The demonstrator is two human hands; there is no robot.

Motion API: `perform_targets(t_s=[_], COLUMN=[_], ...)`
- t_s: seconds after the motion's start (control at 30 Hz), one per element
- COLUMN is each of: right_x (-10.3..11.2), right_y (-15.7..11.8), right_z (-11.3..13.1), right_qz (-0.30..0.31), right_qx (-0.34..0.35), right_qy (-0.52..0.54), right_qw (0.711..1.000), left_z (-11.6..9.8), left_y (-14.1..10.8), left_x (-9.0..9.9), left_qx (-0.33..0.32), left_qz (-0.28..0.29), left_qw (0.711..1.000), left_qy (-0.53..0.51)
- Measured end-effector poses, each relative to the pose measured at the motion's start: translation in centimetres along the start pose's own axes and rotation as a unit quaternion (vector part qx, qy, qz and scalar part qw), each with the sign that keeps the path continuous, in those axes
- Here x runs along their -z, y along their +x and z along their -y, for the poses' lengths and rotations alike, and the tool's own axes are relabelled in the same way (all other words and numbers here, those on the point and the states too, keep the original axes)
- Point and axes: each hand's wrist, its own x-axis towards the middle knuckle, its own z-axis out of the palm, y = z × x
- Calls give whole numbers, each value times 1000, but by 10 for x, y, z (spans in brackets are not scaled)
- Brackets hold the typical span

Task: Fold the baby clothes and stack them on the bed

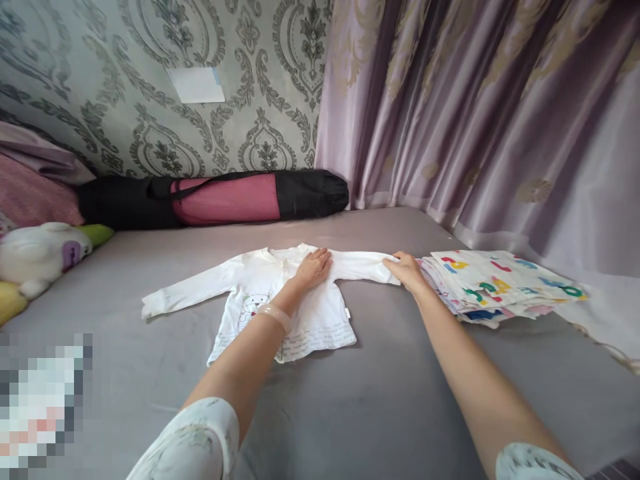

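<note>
A small white long-sleeved shirt [320,327] with a bear print and lines of lettering lies spread on the grey bed sheet [380,400]. My left hand [314,268] rests flat on its upper part, near the shoulder of the right-hand sleeve, with a pale bangle [275,316] on the wrist. At the end of that sleeve, my right hand [404,269] pinches the cuff. The other sleeve stretches out to the left, untouched. My left forearm covers part of the shirt's front.
Just right of my right hand lies a stack of folded clothes [505,280]. A long black and pink bag [225,198] lies along the wall. Plush toys [43,257] sit at the left, and a purple curtain [450,100] hangs behind. The lower left corner is blurred out.
</note>
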Motion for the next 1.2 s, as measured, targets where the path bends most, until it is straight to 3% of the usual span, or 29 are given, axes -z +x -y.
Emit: perform_targets(t_s=[0.1, 0.23, 0.33, 0.43, 0.57, 0.67, 0.77, 1.0, 1.2], right_x=[-5, -5, -4, -11, -44, -67, -72, -41, -24], right_y=[-6, -22, -32, -39, -49, -54, -55, -43, -23], right_z=[-5, -2, 12, 40, 86, 103, 94, 37, 5], right_qz=[-24, -44, -68, -89, 48, 123, 127, 81, 89], right_qx=[-14, 47, 62, 143, 306, 278, 247, 202, 131], right_qy=[31, -110, -207, -210, -80, -40, -59, -175, -205], right_qw=[999, 992, 974, 963, 948, 952, 959, 960, 966], left_z=[-8, -16, -19, -18, -17, -15, -14, -15, -14], left_y=[-5, -7, -8, -8, -8, -8, -8, -4, 0], left_x=[5, 11, 12, 11, 12, 14, 16, 21, 22], left_qx=[31, 44, 51, 54, 52, 50, 51, 60, 63], left_qz=[31, 52, 63, 60, 75, 110, 117, 139, 163], left_qw=[999, 996, 995, 995, 993, 989, 989, 988, 984], left_qy=[30, 60, 65, 65, 73, 85, 78, 30, 38])
